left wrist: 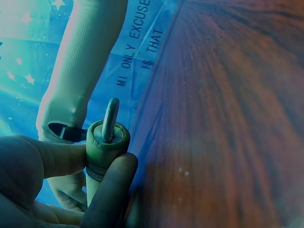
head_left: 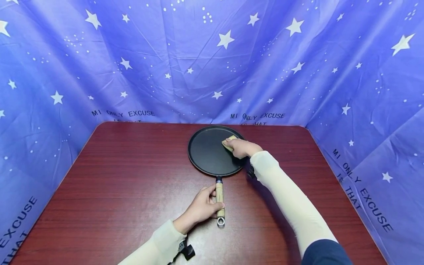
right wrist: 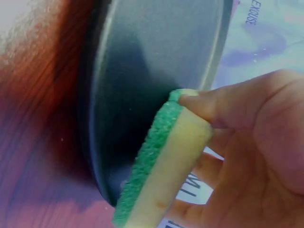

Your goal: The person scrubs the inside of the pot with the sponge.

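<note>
A round black flat pan (head_left: 212,154) with a low rim lies toward the far side of the table, its wooden handle (head_left: 220,195) pointing to the person. My left hand (head_left: 203,204) grips that handle, thumb and fingers on either side; the metal hanging ring (left wrist: 110,118) sticks out past them in the left wrist view. Over the right part of the pan, my right hand (head_left: 243,148) pinches a sponge (right wrist: 166,166) with a yellow body and a green scouring side. The green side faces the pan's surface in the right wrist view.
The dark red wood-grain table (head_left: 132,176) spreads around the pan on all sides. Behind it and at both sides hangs a blue curtain (head_left: 185,55) with white stars and printed words. A black wrist device (head_left: 187,251) is strapped at the left cuff.
</note>
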`<state>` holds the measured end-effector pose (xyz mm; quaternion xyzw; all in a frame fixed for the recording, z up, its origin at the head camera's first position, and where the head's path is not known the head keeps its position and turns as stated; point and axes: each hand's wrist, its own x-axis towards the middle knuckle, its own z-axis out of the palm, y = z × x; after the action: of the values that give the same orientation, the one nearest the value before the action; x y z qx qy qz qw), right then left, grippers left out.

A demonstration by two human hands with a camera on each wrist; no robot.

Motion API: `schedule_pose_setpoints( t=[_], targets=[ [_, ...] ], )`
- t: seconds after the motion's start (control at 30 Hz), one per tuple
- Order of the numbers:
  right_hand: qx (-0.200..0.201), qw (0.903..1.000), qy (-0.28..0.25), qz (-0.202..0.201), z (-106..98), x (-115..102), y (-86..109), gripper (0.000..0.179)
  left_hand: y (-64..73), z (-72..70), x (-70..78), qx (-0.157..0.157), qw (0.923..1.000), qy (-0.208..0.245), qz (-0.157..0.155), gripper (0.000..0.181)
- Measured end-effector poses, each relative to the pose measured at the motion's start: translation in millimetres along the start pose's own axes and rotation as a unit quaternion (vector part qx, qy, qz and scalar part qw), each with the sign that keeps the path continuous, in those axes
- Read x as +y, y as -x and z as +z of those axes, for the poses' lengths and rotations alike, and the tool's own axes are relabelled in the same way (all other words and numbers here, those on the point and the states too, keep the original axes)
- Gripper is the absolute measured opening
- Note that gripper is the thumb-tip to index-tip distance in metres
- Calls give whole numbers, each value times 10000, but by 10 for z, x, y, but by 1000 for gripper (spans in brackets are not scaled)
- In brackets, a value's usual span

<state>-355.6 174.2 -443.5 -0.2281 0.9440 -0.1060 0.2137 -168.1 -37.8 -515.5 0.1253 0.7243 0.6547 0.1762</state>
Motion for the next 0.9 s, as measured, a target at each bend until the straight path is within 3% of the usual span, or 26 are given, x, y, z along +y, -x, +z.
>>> schedule_pose_setpoints(
  t=[0.33, 0.63, 0.9],
  targets=[
    [-21, 9988, 11, -493, 85, 12, 277, 70, -2, -1, -10, -22, 10000, 49, -16, 66],
    [-11, 9987, 216, -471, 224, -117, 533, 64, -20, -2, -14, -31, 10000, 11, -9, 66],
    [-8, 9936, 399, -1061, 320, -292, 580, 60, -8, -9, 1, -50, 9999, 103, -104, 73]
  ],
)
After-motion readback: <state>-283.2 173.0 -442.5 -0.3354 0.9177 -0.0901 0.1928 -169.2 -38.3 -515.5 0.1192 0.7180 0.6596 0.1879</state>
